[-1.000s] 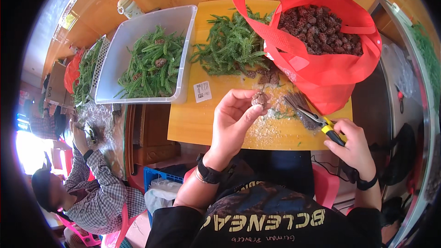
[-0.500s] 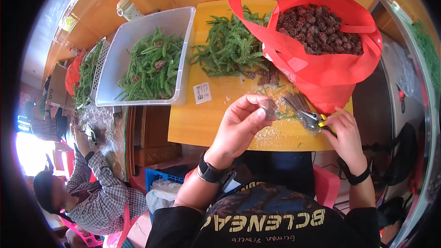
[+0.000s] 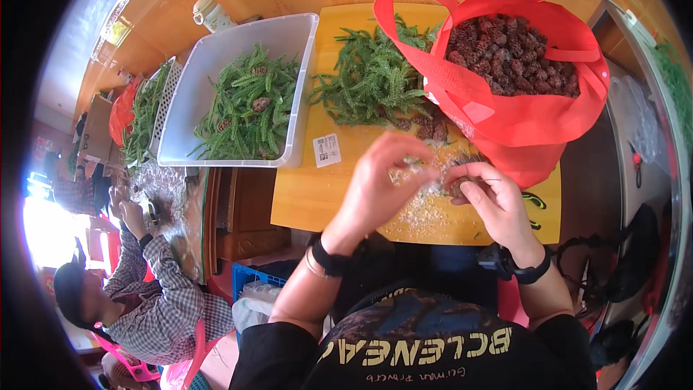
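Observation:
Over the front of the yellow table, my right hand (image 3: pixel 497 206) pinches a brown pine cone (image 3: pixel 457 186) between thumb and fingers. Close by on its left is my left hand (image 3: pixel 390 184), smeared by motion, so whether its fingers hold anything is unclear. The pliers (image 3: pixel 534 206), with yellow and black handles, lie on the table to the right of my right hand. Dark thin stems (image 3: pixel 471 157) show just behind that hand, partly covered by it. A few loose pine cones (image 3: pixel 432 128) rest behind both hands, near a heap of green sprigs (image 3: pixel 375 83).
A red bag (image 3: pixel 505 112) full of pine cones stands back right. At left sits a clear plastic bin (image 3: pixel 167 146) of green sprigs and cones. A white label (image 3: pixel 327 150) and pale crumbs (image 3: pixel 422 213) lie on the table (image 3: pixel 310 198). Another person (image 3: pixel 162 296) works far left.
The pliers have left my right hand and lie on the table. The pine cone has passed from my left hand to my right, which moved left. My left hand has drawn slightly leftward.

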Demonstrator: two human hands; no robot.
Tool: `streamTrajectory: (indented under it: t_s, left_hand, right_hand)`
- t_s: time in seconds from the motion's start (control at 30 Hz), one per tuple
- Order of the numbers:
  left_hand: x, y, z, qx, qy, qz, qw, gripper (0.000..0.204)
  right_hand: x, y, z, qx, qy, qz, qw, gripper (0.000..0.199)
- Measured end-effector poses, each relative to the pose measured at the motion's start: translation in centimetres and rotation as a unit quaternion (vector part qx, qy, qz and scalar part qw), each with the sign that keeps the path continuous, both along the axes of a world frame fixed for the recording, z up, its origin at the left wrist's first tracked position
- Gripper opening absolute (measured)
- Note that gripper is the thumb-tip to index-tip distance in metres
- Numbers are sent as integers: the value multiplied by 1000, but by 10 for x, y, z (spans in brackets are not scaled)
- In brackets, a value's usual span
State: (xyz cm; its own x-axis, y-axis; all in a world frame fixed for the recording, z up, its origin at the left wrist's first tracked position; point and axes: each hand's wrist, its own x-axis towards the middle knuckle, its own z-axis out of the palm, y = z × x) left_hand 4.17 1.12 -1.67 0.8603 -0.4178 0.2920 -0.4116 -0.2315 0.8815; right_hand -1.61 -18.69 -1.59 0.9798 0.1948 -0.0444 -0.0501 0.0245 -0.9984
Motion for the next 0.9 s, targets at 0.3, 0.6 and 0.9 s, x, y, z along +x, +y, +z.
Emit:
streamTrajectory:
  t_s: [0.3,0.6,0.9]
  left_hand:
    - [61,-10,-30,343,-220,127,904,30]
    - [56,20,-4,-202,149,35,967,10]
    - [-10,18,-1,-453,343,-19,822,29]
  right_hand:
    - [-11,-17,-5,-105,-11,42,994,18]
    - [-20,-24,-4,-52,0,18,998,19]
    - [-7,0,12,-41,-125,48,990,20]
